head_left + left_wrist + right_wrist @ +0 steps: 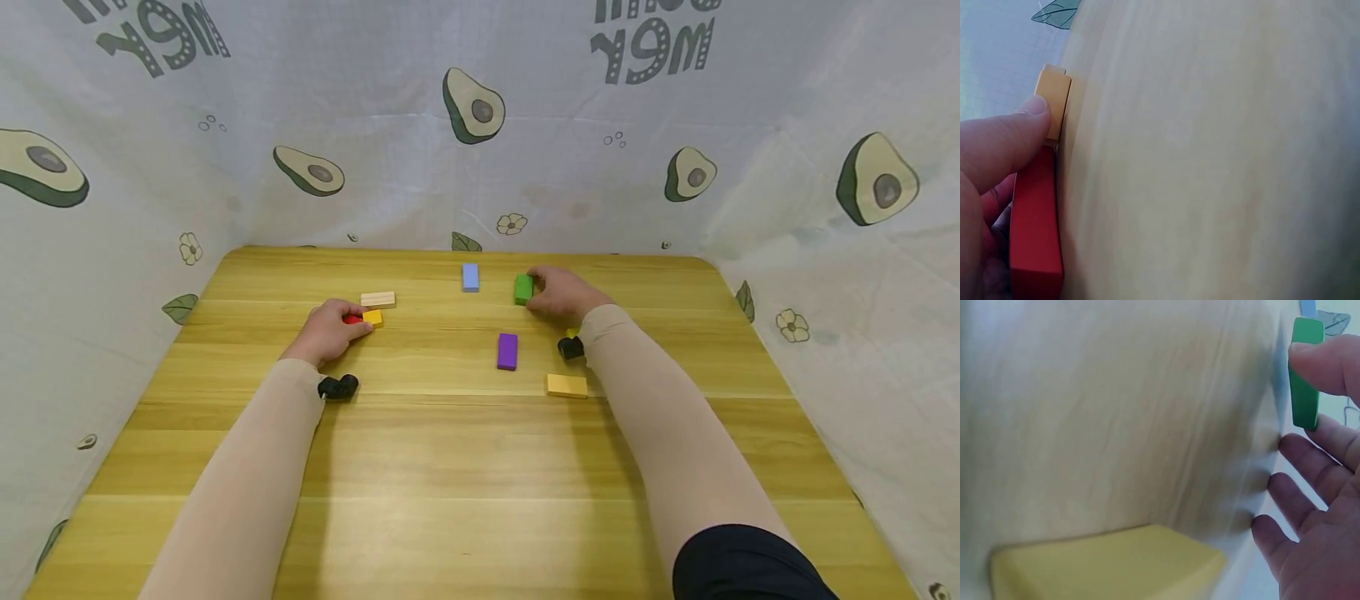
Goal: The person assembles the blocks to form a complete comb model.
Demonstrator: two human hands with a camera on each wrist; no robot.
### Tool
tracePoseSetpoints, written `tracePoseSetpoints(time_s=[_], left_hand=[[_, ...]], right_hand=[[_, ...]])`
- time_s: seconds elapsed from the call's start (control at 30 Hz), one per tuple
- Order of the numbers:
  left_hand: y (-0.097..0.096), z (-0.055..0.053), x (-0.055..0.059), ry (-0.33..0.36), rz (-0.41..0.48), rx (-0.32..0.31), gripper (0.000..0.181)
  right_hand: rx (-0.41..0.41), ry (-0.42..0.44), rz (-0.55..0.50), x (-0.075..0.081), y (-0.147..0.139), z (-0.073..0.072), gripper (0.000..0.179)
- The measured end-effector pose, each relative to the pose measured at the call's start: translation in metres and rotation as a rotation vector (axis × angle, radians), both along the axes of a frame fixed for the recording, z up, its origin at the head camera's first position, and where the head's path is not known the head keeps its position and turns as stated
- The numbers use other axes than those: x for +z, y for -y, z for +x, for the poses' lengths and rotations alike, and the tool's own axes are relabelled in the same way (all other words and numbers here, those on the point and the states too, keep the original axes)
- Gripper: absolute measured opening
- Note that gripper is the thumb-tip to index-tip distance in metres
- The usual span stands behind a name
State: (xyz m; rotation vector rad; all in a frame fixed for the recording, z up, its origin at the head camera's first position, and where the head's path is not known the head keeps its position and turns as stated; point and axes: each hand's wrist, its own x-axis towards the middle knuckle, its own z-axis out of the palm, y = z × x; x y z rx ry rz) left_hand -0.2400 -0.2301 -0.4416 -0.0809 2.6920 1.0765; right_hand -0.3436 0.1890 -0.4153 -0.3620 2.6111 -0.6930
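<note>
My left hand (327, 333) pinches an orange block (373, 318) between thumb and fingers at the left part of the table. A red block (1036, 219) lies end to end with it, partly under the hand. Just behind is a pale wood block (377, 300). On the far side, right of centre, my right hand (566, 293) holds a green block (1307, 381) by its ends between thumb and index finger. The other fingers of that hand are spread and loosely bent, their tips right at the tabletop. Near the right wrist lies a yellow block (1104, 565), mostly hidden in the head view.
A blue block (470, 277) lies near the table's far edge, left of the green one. A purple block (507, 352) and a light orange block (566, 386) lie nearer, right of centre. White cloth with avocado prints (540, 167) hangs around the wooden table (450, 500).
</note>
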Motion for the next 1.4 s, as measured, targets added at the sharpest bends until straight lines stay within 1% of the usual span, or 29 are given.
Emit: tracePoseSetpoints(time_s=[0.13, 0.4, 0.67, 0.87, 0.97, 1.13, 1.4], left_hand=[[0.000, 0.000, 0.001, 0.000, -0.004, -0.001, 0.043], [-0.001, 0.001, 0.002, -0.008, 0.005, 0.008, 0.042], [-0.002, 0.004, 0.003, -0.002, 0.012, 0.015, 0.042], [-0.003, 0.004, 0.004, 0.002, 0.010, 0.020, 0.042], [-0.003, 0.004, 0.004, 0.000, 0.013, 0.020, 0.042], [-0.003, 0.004, 0.003, -0.004, 0.010, 0.017, 0.042], [-0.002, 0.002, 0.002, -0.003, 0.009, 0.013, 0.041]], right_hand=[[0.023, -0.010, 0.005, 0.005, 0.005, 0.001, 0.078], [0.134, -0.090, 0.026, 0.017, 0.033, 0.007, 0.075], [0.201, -0.070, 0.018, 0.018, 0.062, 0.012, 0.074], [0.256, -0.070, 0.068, 0.016, 0.076, 0.017, 0.073], [0.266, -0.071, 0.097, 0.013, 0.081, 0.019, 0.072], [0.253, -0.065, 0.124, 0.007, 0.085, 0.021, 0.071], [0.228, -0.064, 0.111, 0.004, 0.084, 0.022, 0.073]])
